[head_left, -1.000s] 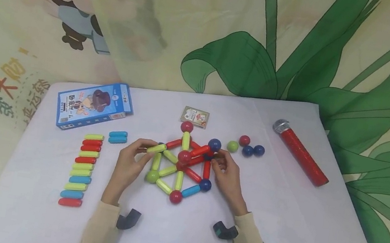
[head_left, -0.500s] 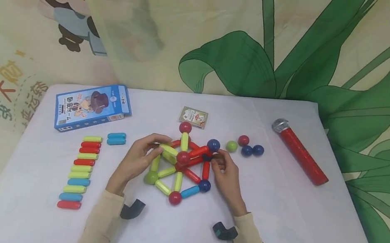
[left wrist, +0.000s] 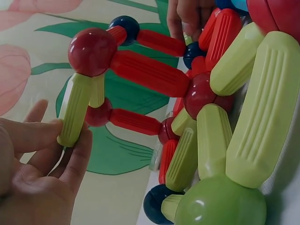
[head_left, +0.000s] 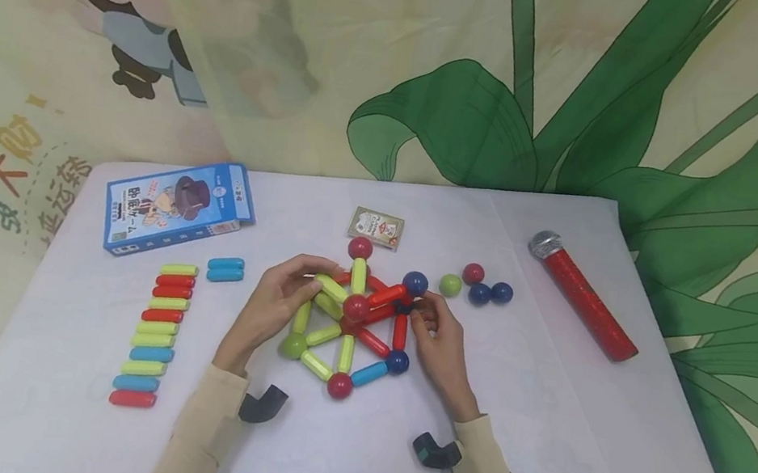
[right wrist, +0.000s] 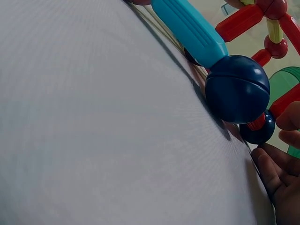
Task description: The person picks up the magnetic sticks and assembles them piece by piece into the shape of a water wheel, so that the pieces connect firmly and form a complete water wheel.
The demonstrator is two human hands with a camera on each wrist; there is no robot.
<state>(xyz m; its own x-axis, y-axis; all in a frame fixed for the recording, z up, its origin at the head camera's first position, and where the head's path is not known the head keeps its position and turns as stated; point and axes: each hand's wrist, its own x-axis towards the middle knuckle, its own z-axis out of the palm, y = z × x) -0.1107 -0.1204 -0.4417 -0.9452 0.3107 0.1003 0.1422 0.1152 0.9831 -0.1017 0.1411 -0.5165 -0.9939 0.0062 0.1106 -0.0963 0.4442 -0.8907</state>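
Observation:
A model of coloured rods and balls (head_left: 346,344) stands mid-table, its base a spoked ring with uprights above. My left hand (head_left: 277,303) pinches one end of a yellow-green rod (left wrist: 75,110). The rod's other end meets a raised red ball (left wrist: 92,51) at the top of a red upright. On the model's right side, my right hand (head_left: 440,340) holds a dark blue ball (right wrist: 258,129) at the base between thumb and fingers. Above that hand sits another dark blue ball (head_left: 415,284), joined by a red rod to the raised red ball.
Loose rods (head_left: 153,339) lie in a column at left, with two blue rods (head_left: 225,269) beside them. Several loose balls (head_left: 480,293) sit right of the model. Farther back are a blue box (head_left: 180,208), a small card (head_left: 376,228) and a red microphone-shaped tube (head_left: 583,296).
My left hand has moved right and inward with the yellow-green rod, bringing its end to the raised red ball. My right hand keeps its place at the model.

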